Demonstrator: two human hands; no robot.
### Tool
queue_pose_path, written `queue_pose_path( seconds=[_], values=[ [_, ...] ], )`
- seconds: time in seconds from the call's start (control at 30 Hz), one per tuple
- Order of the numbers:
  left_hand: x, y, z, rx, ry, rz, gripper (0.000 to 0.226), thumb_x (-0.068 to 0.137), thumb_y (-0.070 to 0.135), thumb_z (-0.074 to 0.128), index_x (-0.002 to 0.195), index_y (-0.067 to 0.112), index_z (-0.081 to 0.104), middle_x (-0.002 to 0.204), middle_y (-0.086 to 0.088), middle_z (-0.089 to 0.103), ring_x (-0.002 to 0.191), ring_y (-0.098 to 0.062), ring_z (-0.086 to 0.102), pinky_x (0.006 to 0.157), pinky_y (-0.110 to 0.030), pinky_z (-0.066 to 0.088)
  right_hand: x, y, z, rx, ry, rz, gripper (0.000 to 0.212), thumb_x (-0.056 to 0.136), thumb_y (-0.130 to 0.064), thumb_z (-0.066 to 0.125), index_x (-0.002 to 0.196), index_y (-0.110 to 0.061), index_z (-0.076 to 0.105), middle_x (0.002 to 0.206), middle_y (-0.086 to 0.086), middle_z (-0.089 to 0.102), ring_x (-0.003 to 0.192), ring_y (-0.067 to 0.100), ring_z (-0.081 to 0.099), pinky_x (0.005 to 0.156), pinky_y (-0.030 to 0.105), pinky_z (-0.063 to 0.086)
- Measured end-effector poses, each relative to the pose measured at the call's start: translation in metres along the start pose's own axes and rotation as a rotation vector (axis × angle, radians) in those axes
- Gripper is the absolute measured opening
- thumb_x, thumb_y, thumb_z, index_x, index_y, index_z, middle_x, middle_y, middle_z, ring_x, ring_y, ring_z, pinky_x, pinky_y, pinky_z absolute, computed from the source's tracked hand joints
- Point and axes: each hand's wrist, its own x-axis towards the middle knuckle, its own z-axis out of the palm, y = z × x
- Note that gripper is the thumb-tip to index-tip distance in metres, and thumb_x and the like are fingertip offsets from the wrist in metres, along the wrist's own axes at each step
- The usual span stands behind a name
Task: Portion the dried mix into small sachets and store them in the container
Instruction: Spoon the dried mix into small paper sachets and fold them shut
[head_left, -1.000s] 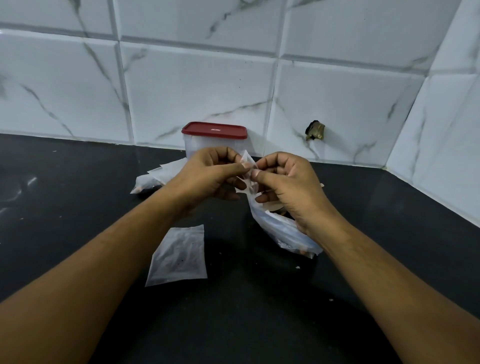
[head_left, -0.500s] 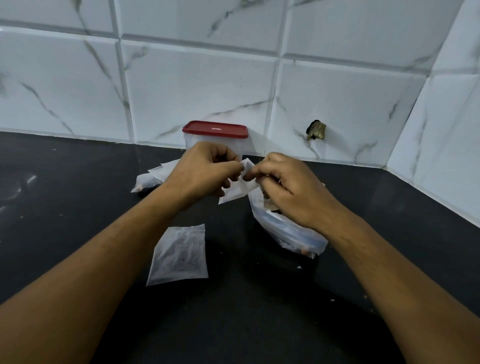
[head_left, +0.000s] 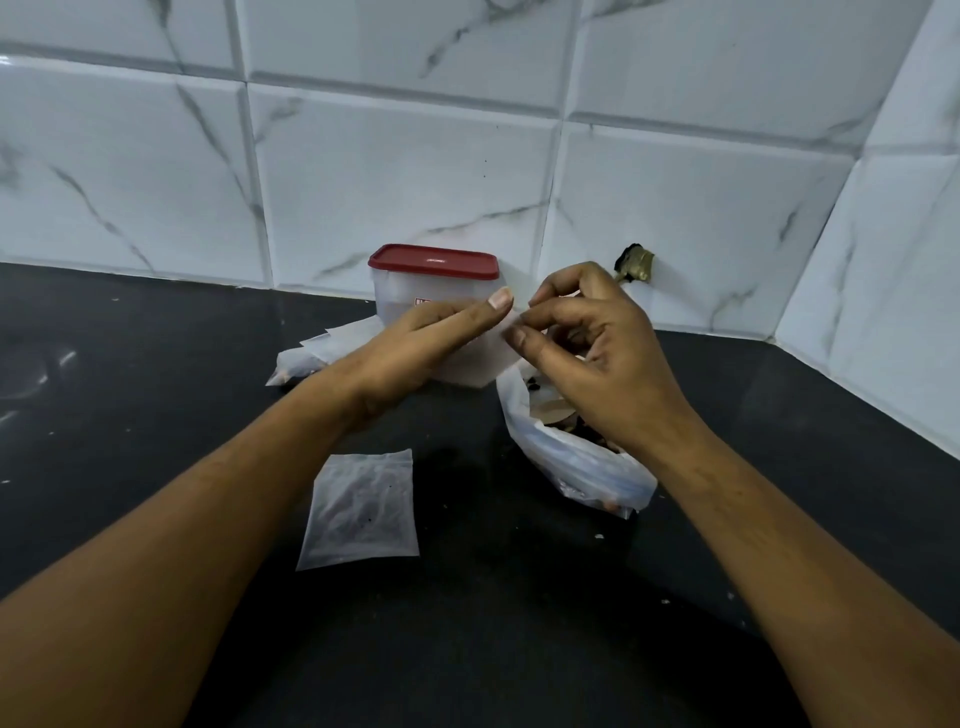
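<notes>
Both hands hold one little bag up over the counter. The left hand has its thumb lying flat along the top of it. Its other fingers go under the bag, where I cannot see them. The right hand pinches the bag's edge at 3 o'clock between thumb and first finger. That pinch is tight and narrow, and the other fingers are curled. The little bag looks flat and white. I think it has nothing in it yet and the hands are working its mouth open.

At 5 o'clock from the grip, just under the right hand, sits the big bag. Its top is open, and brown and dark bits of dried mix show inside. There is plenty left to share out.

At 7 o'clock from the grip, a filled little bag lies flat on the counter with dark bits showing through. It looks done, but it is not in the box yet.

At 9 o'clock, near the left wrist, lies a pile of white bags. They look like empty ones waiting.

At 12 o'clock, the box stands by the wall with its red lid on. I cannot tell what is inside. So the job is at an early part: fill more bags, open the box, and put them in.
</notes>
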Motion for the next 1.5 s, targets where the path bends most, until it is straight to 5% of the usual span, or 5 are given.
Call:
queue_pose_path(
  seconds=[0.2, 0.73, 0.97, 1.2, 1.5],
  values=[
    [-0.001, -0.003, 0.0, -0.094, -0.086, -0.025, 0.063, 0.095, 0.069, 0.044, 0.12, 0.019, 0.074, 0.121, -0.004, 0.076, 0.114, -0.024, 0.071, 0.103, -0.044, 0.054, 0.0, 0.001, 0.002, 0.127, -0.02, 0.047, 0.007, 0.097, -0.015, 0.073, 0.099, -0.012, 0.079, 0.093, 0.001, 0.068, 0.067, 0.017, 0.064, 0.061, 0.022, 0.052],
    [-0.003, 0.0, 0.008, -0.18, -0.306, -0.029, 0.056, 0.105, 0.053, 0.036, 0.085, 0.025, 0.08, 0.089, -0.004, 0.074, 0.083, -0.008, 0.067, 0.084, -0.029, 0.05, -0.006, -0.004, 0.0, 0.346, -0.388, 0.302, 0.018, 0.099, -0.022, 0.069, 0.098, -0.005, 0.068, 0.079, 0.009, 0.071, 0.051, 0.024, 0.06, 0.049, 0.032, 0.046],
    [0.001, -0.006, 0.0, -0.108, -0.277, -0.052, 0.059, 0.1, 0.061, 0.039, 0.117, 0.015, 0.072, 0.101, -0.001, 0.076, 0.089, -0.01, 0.072, 0.074, -0.02, 0.054, -0.006, -0.014, -0.002, 0.304, -0.426, 0.282, 0.028, 0.101, -0.04, 0.062, 0.122, -0.023, 0.07, 0.096, -0.003, 0.076, 0.06, 0.026, 0.069, 0.054, 0.037, 0.053],
    [0.0, -0.01, -0.001, -0.131, -0.254, -0.031, 0.065, 0.085, 0.064, 0.064, 0.104, 0.002, 0.069, 0.089, -0.014, 0.069, 0.082, -0.026, 0.063, 0.073, -0.034, 0.05, -0.004, -0.018, -0.004, 0.373, -0.486, 0.365, 0.081, 0.094, -0.068, 0.032, 0.099, 0.0, 0.075, 0.09, 0.007, 0.079, 0.062, 0.033, 0.07, 0.053, 0.031, 0.05],
    [0.0, -0.011, -0.001, -0.123, -0.267, -0.052, 0.056, 0.087, 0.062, 0.062, 0.105, 0.01, 0.075, 0.094, -0.015, 0.075, 0.084, -0.028, 0.068, 0.084, -0.043, 0.053, -0.005, -0.022, -0.004, 0.406, -0.584, 0.373, 0.065, 0.095, -0.067, 0.024, 0.113, -0.025, 0.071, 0.082, -0.001, 0.079, 0.055, 0.029, 0.066, 0.053, 0.031, 0.045]
  ],
)
